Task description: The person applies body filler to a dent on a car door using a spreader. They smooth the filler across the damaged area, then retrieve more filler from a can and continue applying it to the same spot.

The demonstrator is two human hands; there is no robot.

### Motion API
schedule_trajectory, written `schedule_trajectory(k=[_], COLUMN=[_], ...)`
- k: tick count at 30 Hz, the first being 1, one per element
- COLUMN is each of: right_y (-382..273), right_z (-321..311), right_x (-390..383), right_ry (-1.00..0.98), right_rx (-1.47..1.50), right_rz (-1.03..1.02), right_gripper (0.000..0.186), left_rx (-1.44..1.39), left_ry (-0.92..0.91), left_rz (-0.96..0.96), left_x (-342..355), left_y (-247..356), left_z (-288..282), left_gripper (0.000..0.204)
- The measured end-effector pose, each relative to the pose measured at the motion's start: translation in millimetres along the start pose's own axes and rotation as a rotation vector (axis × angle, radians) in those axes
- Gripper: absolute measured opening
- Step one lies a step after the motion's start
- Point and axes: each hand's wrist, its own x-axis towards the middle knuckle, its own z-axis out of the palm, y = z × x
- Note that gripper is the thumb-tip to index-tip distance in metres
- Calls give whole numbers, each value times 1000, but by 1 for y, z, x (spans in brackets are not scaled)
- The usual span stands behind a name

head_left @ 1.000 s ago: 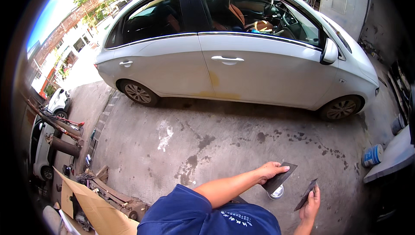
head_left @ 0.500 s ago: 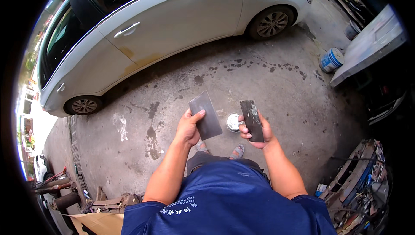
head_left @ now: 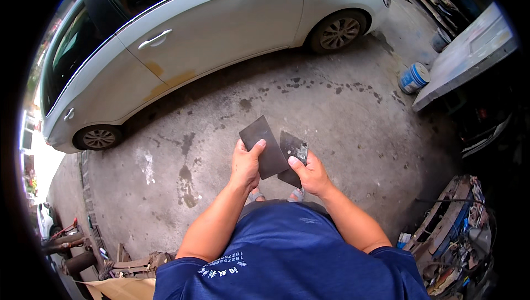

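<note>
The left forearm (head_left: 215, 217) and right forearm (head_left: 353, 217) are extended ahead of the torso (head_left: 287, 250), slanted inward. The left hand (head_left: 244, 163) and right hand (head_left: 312, 174) are held close together but apart, both closed in a grip, thumbs (head_left: 258, 146) laid uppermost; the other fingers are mostly hidden beneath.

daylight floods in from the left, where the far edge burns out to white glare with a bluish fringe along the rim. the concrete floor (head_left: 359, 151) gets soft, even light, and a dark shadow lies under the white car (head_left: 221, 40). the right side sinks into deep gloom, detail lost. fisheye distortion bows the car's lines, and black corners frame the view. the hands (head_left: 245, 166) and dark plates (head_left: 264, 151) look reasonably sharp.
</note>
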Motion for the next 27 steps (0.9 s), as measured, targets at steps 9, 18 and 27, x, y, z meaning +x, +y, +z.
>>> schedule_trajectory(k=[9, 18, 27], right_y=[-2, -29, -32], right_z=[24, 4, 7], right_x=[10, 15, 3], right_ry=[108, -139, -49], right_rx=[-279, -10, -264], right_rz=[-110, 126, -17], right_gripper=[45, 52, 86], left_rx=[370, 718, 533], left_ry=[-117, -353, -226], left_rz=[421, 581, 556], left_x=[-10, 0, 1], left_y=[-19, 5, 9], left_z=[9, 4, 28], left_gripper=[29, 20, 25])
